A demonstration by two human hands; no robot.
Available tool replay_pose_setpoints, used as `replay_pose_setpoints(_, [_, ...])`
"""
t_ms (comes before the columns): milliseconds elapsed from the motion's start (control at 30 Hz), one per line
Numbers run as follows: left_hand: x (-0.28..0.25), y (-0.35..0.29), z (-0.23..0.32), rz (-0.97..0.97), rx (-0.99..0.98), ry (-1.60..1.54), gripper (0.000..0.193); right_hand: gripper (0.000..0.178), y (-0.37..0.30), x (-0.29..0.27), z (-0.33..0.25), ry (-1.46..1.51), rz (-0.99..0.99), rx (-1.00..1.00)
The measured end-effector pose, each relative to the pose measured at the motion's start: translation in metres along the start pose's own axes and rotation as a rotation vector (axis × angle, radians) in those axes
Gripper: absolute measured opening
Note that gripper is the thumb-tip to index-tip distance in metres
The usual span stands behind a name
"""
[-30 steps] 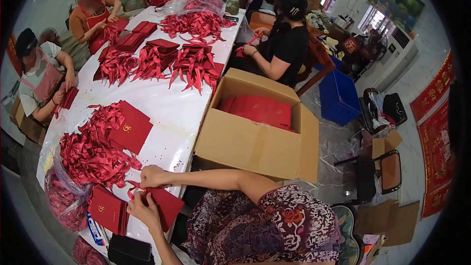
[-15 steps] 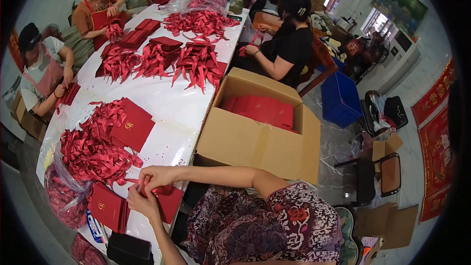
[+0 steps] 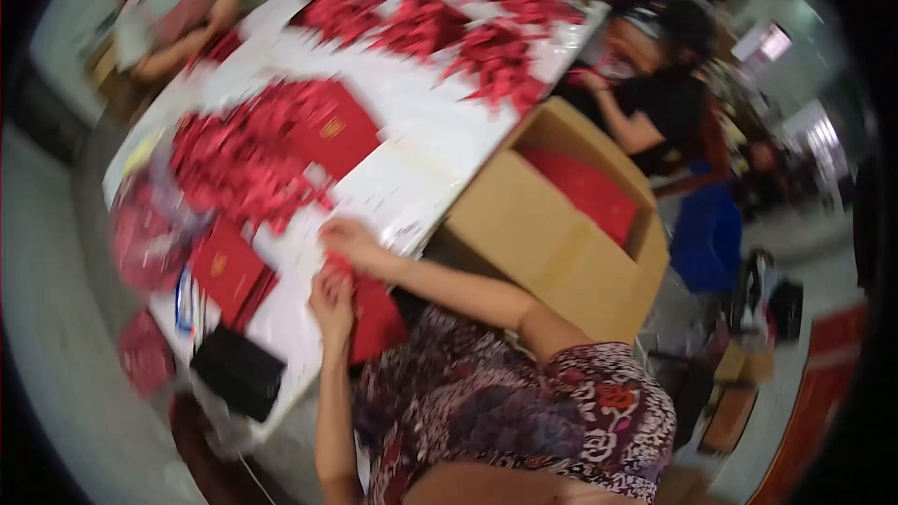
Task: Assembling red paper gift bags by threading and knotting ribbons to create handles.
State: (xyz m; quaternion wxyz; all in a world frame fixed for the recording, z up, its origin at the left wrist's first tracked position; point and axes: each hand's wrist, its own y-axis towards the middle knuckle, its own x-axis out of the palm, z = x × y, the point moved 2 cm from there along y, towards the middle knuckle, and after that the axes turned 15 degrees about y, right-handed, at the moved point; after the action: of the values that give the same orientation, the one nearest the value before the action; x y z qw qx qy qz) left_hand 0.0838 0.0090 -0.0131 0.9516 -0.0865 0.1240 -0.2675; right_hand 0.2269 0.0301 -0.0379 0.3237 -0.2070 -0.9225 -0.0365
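Observation:
At the table's near edge, a flat red folder [image 3: 376, 323] lies under my hands. My left hand [image 3: 332, 301] is closed in a pinch on a red ribbon [image 3: 337, 266] at the folder's upper end. Just beyond it, my right hand [image 3: 352, 243] has its fingers pressed together on the same ribbon, though motion smears the fingertips. A big heap of loose red ribbons [image 3: 238, 164] lies farther off to the left. Beside that heap is a red folder with a gold emblem [image 3: 339, 136]. A small stack of similar folders [image 3: 229, 271] sits left of my hands.
A black box [image 3: 238, 372] stands at the table's near left corner, by a plastic bag of red material [image 3: 145, 234]. An open carton [image 3: 524, 224] holding red folders adjoins the table's right edge. Co-workers sit on both sides; beribboned stacks [image 3: 421, 28] lie at the far end.
The view has swung, so the table appears shifted up and rotated. My hands have moved slightly apart along the ribbon, and the folder beneath them shows more fully.

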Motion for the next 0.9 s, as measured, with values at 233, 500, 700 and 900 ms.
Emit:
replay_pose_setpoints(233, [-0.002,0.025,-0.014,0.199,0.116,0.045,0.023,0.014,0.006,0.023,-0.035,-0.009,0.054,0.145])
replay_pose_setpoints(500, [-0.005,0.018,-0.001,0.335,0.387,0.397,0.021,0.019,0.007,0.056,-0.04,0.104,0.087,0.162])
replay_pose_setpoints(700, [-0.001,-0.013,0.014,0.301,0.355,0.526,0.019,0.017,0.015,0.036,-0.044,0.133,0.101,0.145])
replay_pose_setpoints(900, [-0.042,-0.033,-0.005,0.255,0.225,0.321,0.017,0.015,0.012,-0.004,-0.051,-0.19,0.06,0.031])
